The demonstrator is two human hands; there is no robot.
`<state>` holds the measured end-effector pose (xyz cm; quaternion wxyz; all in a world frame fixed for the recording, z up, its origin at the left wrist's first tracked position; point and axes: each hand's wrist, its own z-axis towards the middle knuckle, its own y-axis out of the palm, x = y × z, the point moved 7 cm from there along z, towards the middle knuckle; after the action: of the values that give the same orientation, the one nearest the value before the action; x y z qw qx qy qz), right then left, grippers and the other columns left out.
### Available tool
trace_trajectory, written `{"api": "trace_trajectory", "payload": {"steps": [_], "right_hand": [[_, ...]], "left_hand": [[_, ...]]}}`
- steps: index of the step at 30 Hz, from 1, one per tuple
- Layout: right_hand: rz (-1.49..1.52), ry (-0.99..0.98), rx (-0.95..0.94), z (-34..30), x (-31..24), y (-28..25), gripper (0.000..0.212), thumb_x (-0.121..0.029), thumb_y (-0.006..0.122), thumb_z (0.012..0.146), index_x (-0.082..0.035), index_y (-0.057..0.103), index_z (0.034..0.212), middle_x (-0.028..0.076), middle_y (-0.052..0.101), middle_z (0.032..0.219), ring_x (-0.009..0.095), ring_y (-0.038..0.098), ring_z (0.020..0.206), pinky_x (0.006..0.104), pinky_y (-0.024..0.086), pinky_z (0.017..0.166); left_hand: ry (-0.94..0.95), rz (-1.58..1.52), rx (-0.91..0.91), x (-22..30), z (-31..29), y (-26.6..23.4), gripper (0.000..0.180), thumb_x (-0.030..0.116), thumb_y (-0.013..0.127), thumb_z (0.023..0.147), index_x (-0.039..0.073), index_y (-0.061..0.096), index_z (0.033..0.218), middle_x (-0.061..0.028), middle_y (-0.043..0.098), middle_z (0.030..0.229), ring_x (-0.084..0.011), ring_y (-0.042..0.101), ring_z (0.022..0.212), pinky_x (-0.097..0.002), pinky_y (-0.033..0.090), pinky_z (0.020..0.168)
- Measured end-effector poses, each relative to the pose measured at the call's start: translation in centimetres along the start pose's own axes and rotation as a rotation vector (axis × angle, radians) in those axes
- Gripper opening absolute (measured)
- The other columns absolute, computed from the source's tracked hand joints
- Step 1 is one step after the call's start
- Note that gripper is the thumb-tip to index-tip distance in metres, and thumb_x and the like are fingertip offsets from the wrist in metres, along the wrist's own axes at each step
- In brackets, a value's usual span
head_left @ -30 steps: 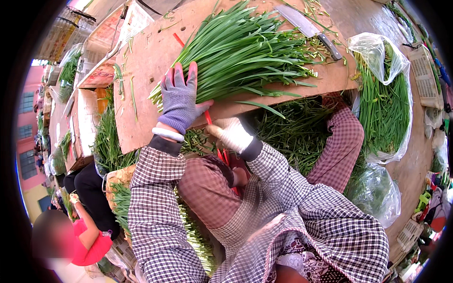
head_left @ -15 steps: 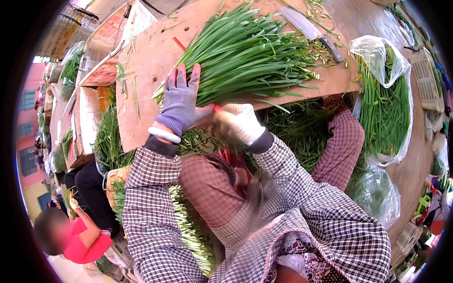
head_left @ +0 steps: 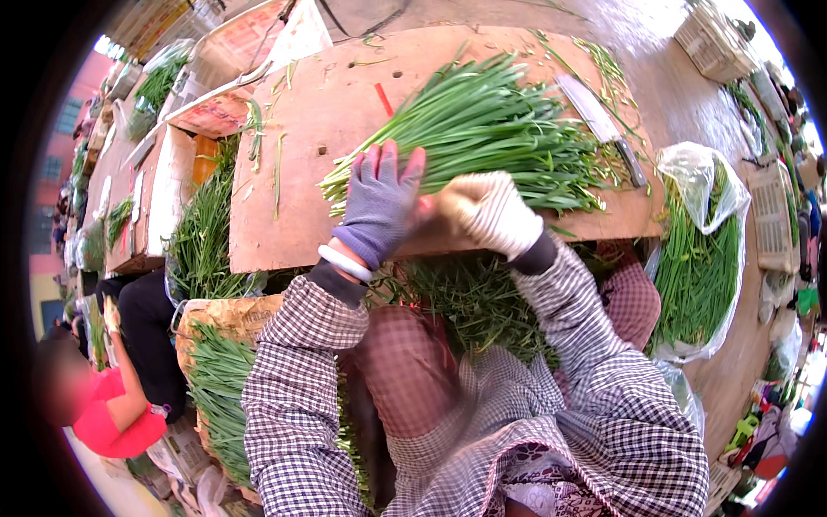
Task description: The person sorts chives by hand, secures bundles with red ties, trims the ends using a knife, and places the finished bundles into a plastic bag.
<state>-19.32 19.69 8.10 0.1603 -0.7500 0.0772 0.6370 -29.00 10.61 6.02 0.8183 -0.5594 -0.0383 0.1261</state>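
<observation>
A thick bundle of long green leaves, like garlic chives [head_left: 491,129], lies across the wooden board [head_left: 293,207], its pale cut ends to the left. My left hand [head_left: 376,202], in a grey-purple glove with reddish fingertips, rests on the bundle's left end with fingers stretched out. Beside its thumb, my right hand [head_left: 491,211], in a cream glove, is closed and slightly blurred. A bit of red strip [head_left: 425,204] shows at its fingers; most of the grip is hidden. Another piece of red strip [head_left: 384,99] sticks out beyond the bundle's far side.
A knife [head_left: 594,112] lies at the board's right side among trimmings. A clear plastic bag of greens [head_left: 702,267] stands to the right. More greens [head_left: 215,388] fill a container at lower left, near a seated person in red [head_left: 112,405]. A crate [head_left: 713,43] stands far right.
My right hand has risen from below the board's near edge to beside the bundle. My left hand stays on the bundle with fingers closer together. The whole view has shifted.
</observation>
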Motion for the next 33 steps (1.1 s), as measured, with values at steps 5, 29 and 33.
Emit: {"api": "trace_trajectory", "payload": {"steps": [5, 29, 33], "right_hand": [[-0.701, -0.651, 0.036, 9.7, -4.9, -0.1, 0.017, -0.016, 0.063, 0.085, -0.003, 0.069, 0.094, 0.019, 0.066, 0.083, 0.032, 0.066, 0.075, 0.037, 0.053, 0.066], [-1.149, -0.523, -0.312, 12.4, 0.7, 1.5, 0.02, -0.021, 0.059, 0.084, -0.007, 0.059, 0.07, 0.015, 0.059, 0.071, 0.035, 0.061, 0.065, 0.0443, 0.048, 0.06], [-1.128, -0.491, -0.302, 12.6, 0.9, 1.4, 0.019, -0.022, 0.059, 0.085, -0.008, 0.061, 0.072, 0.015, 0.059, 0.072, 0.035, 0.061, 0.066, 0.0442, 0.048, 0.06]], "left_hand": [[-0.058, -0.14, 0.063, -0.4, -0.4, -1.0, 0.072, 0.043, 0.071, 0.071, 0.01, 0.05, 0.132, -0.0237, 0.049, 0.125, -0.0407, 0.046, 0.114, -0.0537, 0.036, 0.101], [-0.204, -0.338, -0.693, -5.5, 3.9, 3.4, 0.133, 0.068, 0.079, 0.048, -0.004, 0.024, 0.145, -0.0341, 0.042, 0.132, -0.0495, 0.037, 0.127, -0.0516, 0.028, 0.108], [-0.235, -0.447, -0.772, -5.3, 3.9, 3.5, 0.12, 0.063, 0.08, 0.051, -0.006, 0.035, 0.138, -0.0293, 0.052, 0.121, -0.0434, 0.049, 0.117, -0.0458, 0.038, 0.101]]}}
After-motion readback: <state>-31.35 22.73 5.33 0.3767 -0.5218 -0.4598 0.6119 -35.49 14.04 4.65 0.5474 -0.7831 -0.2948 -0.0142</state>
